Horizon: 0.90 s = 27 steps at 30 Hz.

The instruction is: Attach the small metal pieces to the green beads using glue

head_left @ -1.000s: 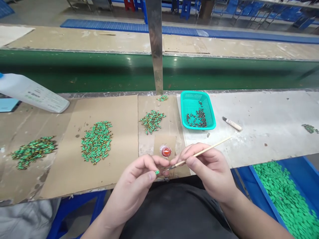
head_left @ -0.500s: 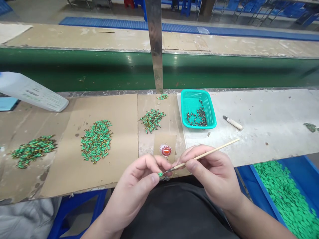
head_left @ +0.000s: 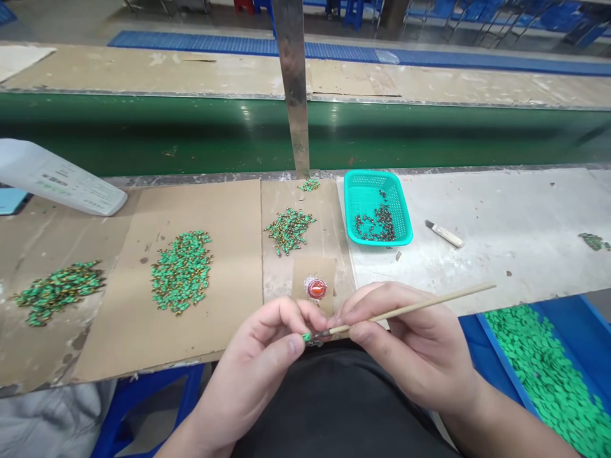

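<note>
Between thumb and fingers, my left hand [head_left: 270, 356] pinches a small green piece [head_left: 307, 337], mostly hidden by the fingertips. My right hand [head_left: 410, 343] is closed around a thin paintbrush [head_left: 429, 301] with a pale wooden handle. Its dark tip points left and meets or nearly meets the green piece. Just beyond my hands, a small round pool of red paint [head_left: 316, 289] sits on a cardboard square. Further off lies a pile of small green and brown pieces [head_left: 289, 230].
Two larger piles, a middle pile [head_left: 181, 272] and a left pile [head_left: 60, 289], lie on the cardboard. A teal basket [head_left: 403, 235] holds small dark pieces. A short knife [head_left: 445, 234], a white bottle [head_left: 62, 181] and a blue tray of green pieces [head_left: 548, 375] are around.
The paintbrush has tilted flatter, its handle end swinging right and down. My right hand has shifted slightly right, while my left hand keeps the green piece almost in place.
</note>
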{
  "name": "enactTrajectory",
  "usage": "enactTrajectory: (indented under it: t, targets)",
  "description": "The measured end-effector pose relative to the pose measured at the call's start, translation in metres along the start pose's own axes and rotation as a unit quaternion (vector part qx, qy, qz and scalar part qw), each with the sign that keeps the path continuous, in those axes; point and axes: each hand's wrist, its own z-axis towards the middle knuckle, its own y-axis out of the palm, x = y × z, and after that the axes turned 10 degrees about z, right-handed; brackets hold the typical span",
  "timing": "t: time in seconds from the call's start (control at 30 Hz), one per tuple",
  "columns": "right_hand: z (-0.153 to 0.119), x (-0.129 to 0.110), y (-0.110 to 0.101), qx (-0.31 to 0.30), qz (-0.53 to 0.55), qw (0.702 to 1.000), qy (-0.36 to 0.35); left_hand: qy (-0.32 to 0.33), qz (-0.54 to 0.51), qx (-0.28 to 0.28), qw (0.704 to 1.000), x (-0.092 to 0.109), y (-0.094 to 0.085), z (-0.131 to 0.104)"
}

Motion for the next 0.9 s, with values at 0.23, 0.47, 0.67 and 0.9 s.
enactTrajectory:
  t: [0.23,0.47,0.67,0.9]
  targets:
    - [-0.0024,0.0014,0.0030,0.023,0.059,0.998,0.026,0.003,-0.020,-0.004,1.000,-0.0003,-0.0003,-0.0017]
    - [-0.0015,0.0006,0.0042,0.028,0.055,0.998,0.028,0.003,-0.015,-0.010,1.000,0.0010,0.0008,-0.0028]
    - [-0.0017,-0.0003,0.0040,0.032,0.043,0.998,0.031,0.001,-0.012,0.003,1.000,0.0007,0.0024,-0.0019]
    - [-0.0006,-0.0018,0.0044,0.025,0.045,0.998,0.031,0.003,-0.008,0.006,1.000,0.0038,0.0014,-0.0028]
